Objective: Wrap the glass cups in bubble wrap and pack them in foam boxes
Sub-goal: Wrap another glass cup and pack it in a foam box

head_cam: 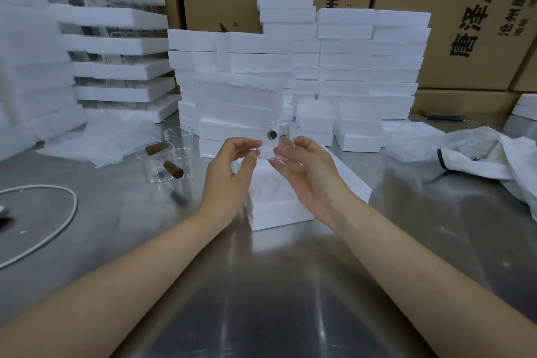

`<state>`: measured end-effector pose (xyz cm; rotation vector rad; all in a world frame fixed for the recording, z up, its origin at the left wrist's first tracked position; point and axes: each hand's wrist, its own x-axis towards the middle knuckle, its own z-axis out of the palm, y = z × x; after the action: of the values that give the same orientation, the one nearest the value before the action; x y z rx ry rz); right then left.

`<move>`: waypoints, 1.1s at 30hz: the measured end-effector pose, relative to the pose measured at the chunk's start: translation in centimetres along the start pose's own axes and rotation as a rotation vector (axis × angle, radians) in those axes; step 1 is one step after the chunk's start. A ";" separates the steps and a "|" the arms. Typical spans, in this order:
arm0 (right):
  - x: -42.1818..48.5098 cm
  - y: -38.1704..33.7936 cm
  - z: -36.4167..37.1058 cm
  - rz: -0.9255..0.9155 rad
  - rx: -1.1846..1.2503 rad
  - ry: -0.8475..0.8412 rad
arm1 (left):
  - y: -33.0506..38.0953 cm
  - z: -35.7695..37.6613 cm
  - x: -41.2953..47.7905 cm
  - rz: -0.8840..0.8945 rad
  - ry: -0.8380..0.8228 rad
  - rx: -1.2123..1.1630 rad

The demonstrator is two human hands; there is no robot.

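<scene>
A clear glass cup [276, 139] with a dark round fitting on its side hangs in the air above an open white foam box [279, 206] on the steel table. My left hand [232, 166] pinches the cup's left side with thumb and fingertips. My right hand [305, 166] cups its right side and base with curled fingers. Two more glass cups with brown wooden handles [165, 160] stand on the table to the left. Thin white wrap sheets [98, 136] lie behind them.
Stacks of white foam boxes [348, 67] stand behind the open box, with taller foam trays [116, 46] at the left. Cardboard cartons [465, 23] line the back. A white cable [58, 221] loops at the left, and crumpled plastic and cloth [488, 154] lie at the right.
</scene>
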<state>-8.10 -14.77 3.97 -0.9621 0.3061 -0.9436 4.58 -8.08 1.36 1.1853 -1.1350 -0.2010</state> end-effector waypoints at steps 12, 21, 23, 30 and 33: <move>-0.1 0.5 0.1 -0.072 -0.108 0.040 | -0.1 -0.2 0.0 0.015 -0.015 -0.006; -1.3 1.0 1.1 -0.414 -0.646 0.049 | 0.8 -0.1 -0.3 0.216 -0.086 0.155; -1.5 1.2 1.2 -0.462 -0.680 0.046 | 0.8 -0.1 -0.3 0.228 -0.085 0.161; -1.5 1.7 1.2 -0.516 -0.722 0.028 | 0.7 -0.1 -0.4 0.216 -0.073 0.169; -1.4 1.7 1.1 -0.519 -0.727 0.021 | 0.6 -0.1 -0.2 0.218 -0.071 0.173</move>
<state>-7.30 -12.69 2.94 -1.7533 0.4414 -1.3505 4.27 -7.61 1.71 1.2028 -1.3555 0.0236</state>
